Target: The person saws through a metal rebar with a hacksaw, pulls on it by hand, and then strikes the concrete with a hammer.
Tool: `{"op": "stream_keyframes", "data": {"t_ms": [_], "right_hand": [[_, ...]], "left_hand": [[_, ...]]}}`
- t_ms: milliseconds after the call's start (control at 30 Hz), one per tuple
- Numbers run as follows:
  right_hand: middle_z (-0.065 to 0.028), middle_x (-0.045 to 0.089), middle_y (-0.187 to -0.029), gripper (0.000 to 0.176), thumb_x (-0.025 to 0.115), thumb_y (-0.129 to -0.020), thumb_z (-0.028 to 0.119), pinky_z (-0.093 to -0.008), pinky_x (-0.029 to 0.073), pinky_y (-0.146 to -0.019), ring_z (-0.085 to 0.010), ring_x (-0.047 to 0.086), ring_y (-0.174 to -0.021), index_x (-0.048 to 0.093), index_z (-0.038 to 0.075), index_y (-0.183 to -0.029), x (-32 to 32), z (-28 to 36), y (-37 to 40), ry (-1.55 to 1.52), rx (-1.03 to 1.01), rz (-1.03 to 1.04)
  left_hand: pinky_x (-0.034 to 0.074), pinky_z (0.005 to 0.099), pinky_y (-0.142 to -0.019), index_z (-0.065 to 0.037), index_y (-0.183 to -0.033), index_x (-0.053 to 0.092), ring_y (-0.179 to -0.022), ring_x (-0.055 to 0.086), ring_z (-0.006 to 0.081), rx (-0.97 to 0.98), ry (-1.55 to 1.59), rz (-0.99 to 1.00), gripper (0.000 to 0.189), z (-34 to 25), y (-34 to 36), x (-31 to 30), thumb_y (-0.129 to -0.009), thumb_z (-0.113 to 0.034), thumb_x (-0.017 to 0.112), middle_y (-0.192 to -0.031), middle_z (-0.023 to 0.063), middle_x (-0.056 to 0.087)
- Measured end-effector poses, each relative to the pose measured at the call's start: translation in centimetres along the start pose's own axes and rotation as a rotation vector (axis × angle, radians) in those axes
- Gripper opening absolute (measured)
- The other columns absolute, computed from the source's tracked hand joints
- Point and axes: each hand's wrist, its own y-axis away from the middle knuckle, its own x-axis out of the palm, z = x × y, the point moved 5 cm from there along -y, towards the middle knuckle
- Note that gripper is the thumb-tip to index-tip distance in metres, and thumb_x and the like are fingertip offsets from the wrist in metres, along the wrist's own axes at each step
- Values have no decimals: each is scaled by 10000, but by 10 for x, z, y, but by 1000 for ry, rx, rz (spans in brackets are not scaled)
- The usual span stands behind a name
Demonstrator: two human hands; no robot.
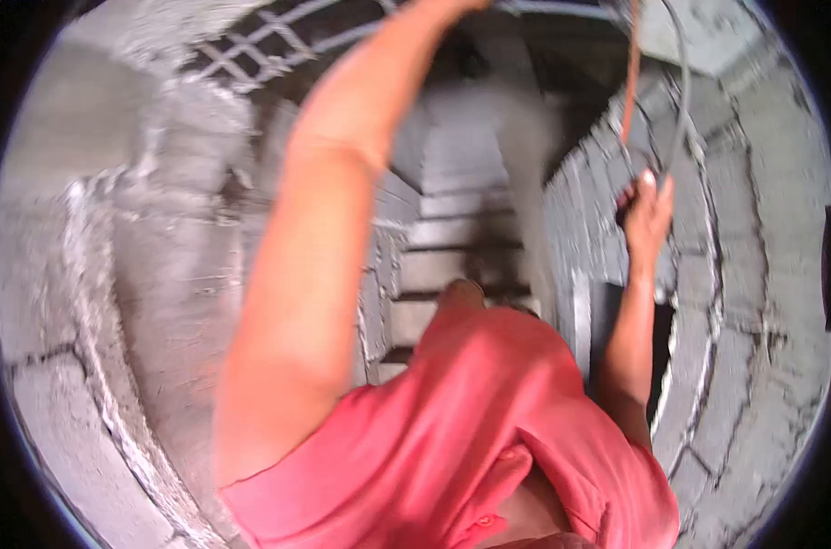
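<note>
1. Grey cable (682, 110): runs in a curve from the top edge of the frame down the upper right to the right hand (648, 209).
2. Right hand: raised above shoulder level, fingers closed around the lower end of the grey cable. The raised grip appears to keep the cable taut and off the wall.
3. Orange wire (632, 78): hangs just beside the grey cable, on its left, and ends near the right hand. Whether it lies inside the grip cannot be told.
4. Left arm (315, 238): extends from lower left to the top centre of the frame. The left hand passes beyond the top edge; whether it is open or closed cannot be told. A thin grey line along the top edge leads toward it, which suggests the same cable is supported at two points.
5. Shirt (488, 430): red, fills the lower centre.
6. Surroundings: stairs (452, 247) in the centre, block wall (763, 274) at the right behind the cable, grille (260, 46) at the upper left. The picture is motion-blurred.
</note>
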Motion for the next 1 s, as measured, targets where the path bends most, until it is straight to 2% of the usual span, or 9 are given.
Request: {"op": "stream_keyframes", "data": {"t_ms": [100, 233, 467, 600, 767, 833, 900, 967, 1000], "right_hand": [[-21, 517, -761, 326, 563, -1063, 349, -283, 473, -561, -117, 516, -619, 508, 36, -1139, 11, -19, -6, -189, 21, 30], [-34, 442, -669, 338, 538, -1071, 347, -327, 435, -506, -148, 449, -532, 516, 11, -1041, 29, -37, -3, -310, -11, -91], [-26, 397, -609, 390, 588, -1051, 365, -339, 412, -487, -144, 415, -497, 445, 78, -829, 105, -181, 50, -476, 37, -126], [-2, 400, -612, 337, 579, -1066, 331, -280, 364, -433, -114, 415, -495, 454, 95, -860, 181, -288, 81, -579, 179, 93], [-6, 457, -609, 298, 615, -1049, 344, -288, 375, -446, -126, 453, -474, 465, 90, -1007, 225, -304, 109, -605, 275, 344], [7, 468, -601, 322, 638, -1032, 371, -282, 369, -443, -116, 465, -481, 482, 94, -986, 233, -296, 107, -336, 160, 523], [18, 480, -599, 318, 643, -1021, 371, -280, 366, -443, -95, 469, -487, 501, 101, -932, 243, -311, 102, -213, 130, 534], [26, 484, -602, 301, 635, -1010, 353, -272, 357, -446, -78, 457, -480, 516, 108, -882, 256, -302, 98, -33, -158, 589], [26, 484, -602, 301, 635, -1010, 353, -272, 357, -446, -78, 457, -480, 516, 108, -882, 260, -298, 96, -18, -159, 600]], "left_hand": [[555, 509, -880, -136, -1061, 784, -1012, 721, 390, -23, 81, -97, 606, 7, -4, 11, -966, -614, 424, -1054, 198, 754], [565, 489, -813, -130, -1009, 804, -988, 739, 327, 72, 123, -71, 547, 13, -9, 19, -963, -530, 435, -1016, 146, 774], [561, 493, -807, -153, -1008, 797, -959, 739, 335, 287, 117, -293, 511, 30, -5, 31, -969, -563, 495, -998, 149, 769], [549, 453, -803, -175, -1046, 804, -982, 743, 291, 295, 37, -349, 499, 26, -9, 37, -988, -566, 500, -1021, 101, 775], [542, 436, -794, -168, -1058, 802, -976, 744, 272, 255, 41, -242, 481, 24, -15, 44, -1007, -533, 494, -1027, 87, 777], [558, 442, -736, -153, -991, 810, -917, 752, 287, 263, 39, -334, 499, 24, -16, 44, -982, -562, 525, -963, 111, 776], [562, 461, -762, -140, -1017, 802, -972, 741, 284, 258, 60, -305, 465, 29, -14, 48, -971, -523, 543, -1016, 130, 767], [559, 474, -820, -122, -1075, 784, -1034, 720, 299, 374, 13, -494, 438, 32, -6, 50, -949, -480, 566, -1083, 154, 750], [559, 474, -820, -122, -1075, 784, -1034, 720, 299, 356, 21, -496, 438, 35, -6, 50, -949, -480, 566, -1083, 154, 750]]}}
